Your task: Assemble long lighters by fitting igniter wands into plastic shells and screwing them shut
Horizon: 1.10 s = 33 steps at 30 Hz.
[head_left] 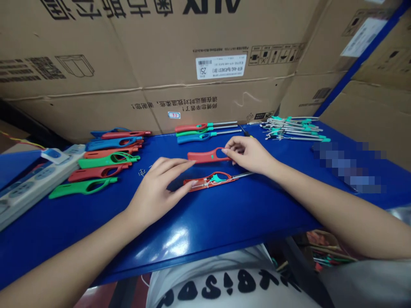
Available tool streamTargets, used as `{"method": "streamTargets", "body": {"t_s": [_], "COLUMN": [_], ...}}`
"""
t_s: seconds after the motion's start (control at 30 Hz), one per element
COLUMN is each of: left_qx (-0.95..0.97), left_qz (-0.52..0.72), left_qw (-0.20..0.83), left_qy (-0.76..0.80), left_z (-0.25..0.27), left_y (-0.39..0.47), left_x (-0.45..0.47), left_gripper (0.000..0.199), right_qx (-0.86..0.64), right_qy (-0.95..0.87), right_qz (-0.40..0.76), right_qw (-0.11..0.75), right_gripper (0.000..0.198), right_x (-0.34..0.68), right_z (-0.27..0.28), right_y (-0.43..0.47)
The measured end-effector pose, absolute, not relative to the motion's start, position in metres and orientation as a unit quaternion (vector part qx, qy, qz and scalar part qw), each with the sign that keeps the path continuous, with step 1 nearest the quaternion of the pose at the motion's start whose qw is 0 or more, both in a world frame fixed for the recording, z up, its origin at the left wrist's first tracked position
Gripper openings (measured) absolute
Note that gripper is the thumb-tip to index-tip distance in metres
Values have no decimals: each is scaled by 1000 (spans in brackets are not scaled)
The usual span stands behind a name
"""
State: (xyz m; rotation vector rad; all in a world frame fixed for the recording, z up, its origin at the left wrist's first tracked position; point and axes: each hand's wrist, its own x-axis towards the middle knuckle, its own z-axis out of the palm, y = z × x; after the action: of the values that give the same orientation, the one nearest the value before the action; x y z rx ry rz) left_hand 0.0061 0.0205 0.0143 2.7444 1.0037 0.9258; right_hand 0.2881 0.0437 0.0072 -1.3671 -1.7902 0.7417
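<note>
My right hand pinches the right end of a red lighter casing half, its smooth outer side up, over the table. Just below it lies an opened lighter, a red half with a green trigger, white wires and a metal tube pointing right. My left hand has its fingers stretched out and apart. Its fingertips are by the left end of the upper casing half and its thumb tip is at the left end of the opened lighter; whether they press on them I cannot tell.
On the blue table, several casing halves lie stacked left beside a white power strip. Three closed lighters lie at the back. Metal tubes with green parts are piled back right. A cardboard wall stands behind.
</note>
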Motion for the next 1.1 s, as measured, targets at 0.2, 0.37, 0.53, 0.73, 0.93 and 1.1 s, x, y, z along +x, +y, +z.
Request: {"method": "streamTargets", "body": {"t_s": [0.2, 0.37, 0.53, 0.73, 0.93, 1.1], "left_qx": [898, 891, 896, 907, 906, 903], "left_qz": [288, 280, 258, 212, 212, 213], "left_qw": [43, 115, 144, 157, 161, 171], "left_qy": [329, 338, 331, 328, 330, 332], "left_z": [12, 7, 6, 4, 1, 1], "left_y": [22, 23, 23, 24, 26, 26], "left_x": [7, 7, 8, 11, 9, 8], "left_gripper": [37, 35, 33, 30, 31, 31], "right_qx": [-475, -413, -354, -315, -325, -322], "right_qy": [-646, -770, -869, -907, -916, -920], "right_qz": [501, 390, 232, 177, 141, 137], "right_qw": [325, 292, 255, 217, 186, 176], "right_gripper": [32, 41, 37, 33, 31, 33], "right_x": [283, 284, 288, 291, 291, 290], "right_z": [15, 15, 12, 10, 8, 8], "right_y": [38, 34, 33, 35, 35, 34]}}
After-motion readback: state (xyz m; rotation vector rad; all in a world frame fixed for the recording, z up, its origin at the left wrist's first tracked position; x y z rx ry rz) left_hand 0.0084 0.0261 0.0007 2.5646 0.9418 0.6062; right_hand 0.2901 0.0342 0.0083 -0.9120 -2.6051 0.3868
